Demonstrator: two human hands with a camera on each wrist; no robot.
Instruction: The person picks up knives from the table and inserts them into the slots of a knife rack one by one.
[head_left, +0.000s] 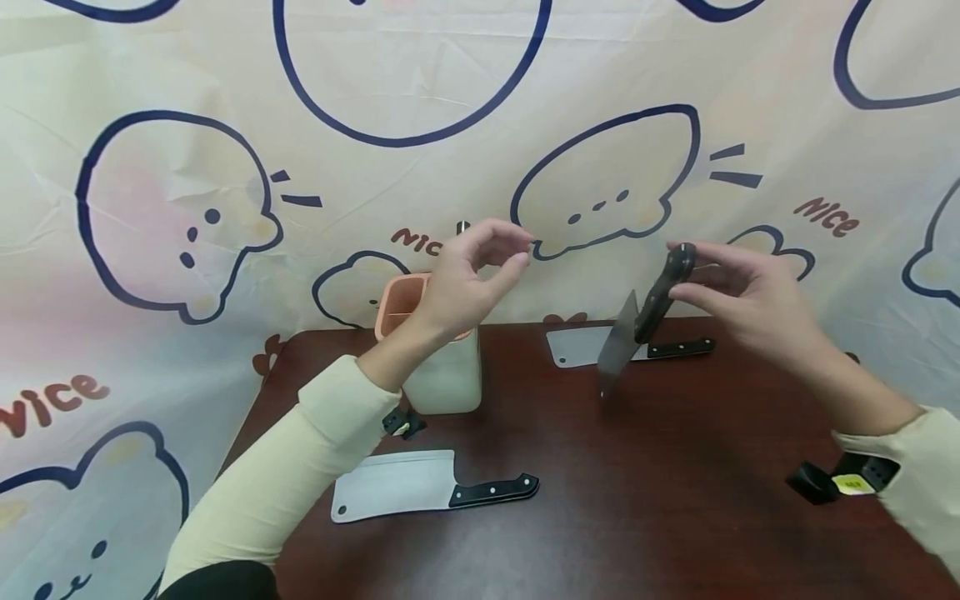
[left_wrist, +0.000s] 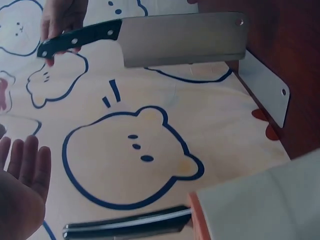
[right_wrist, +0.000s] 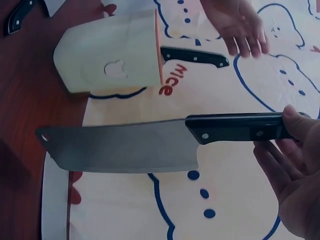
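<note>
My right hand (head_left: pixel 757 300) pinches the end of a cleaver's black handle (head_left: pixel 660 292), its blade (head_left: pixel 619 343) hanging down above the table; the right wrist view shows the whole cleaver (right_wrist: pixel 125 147). Beside and above the light knife holder (head_left: pixel 450 379), my left hand (head_left: pixel 472 279) is raised with fingers loosely bent, holding nothing. The holder has an orange rim (head_left: pixel 392 312), and a black knife handle (right_wrist: pixel 195 56) sticks out of it in the right wrist view.
One cleaver (head_left: pixel 405 483) lies on the dark table (head_left: pixel 600 517) at the front left. Another cleaver (head_left: pixel 581 346) lies near the back edge, partly behind the held blade. A patterned cloth (head_left: pixel 420 183) hangs behind the table.
</note>
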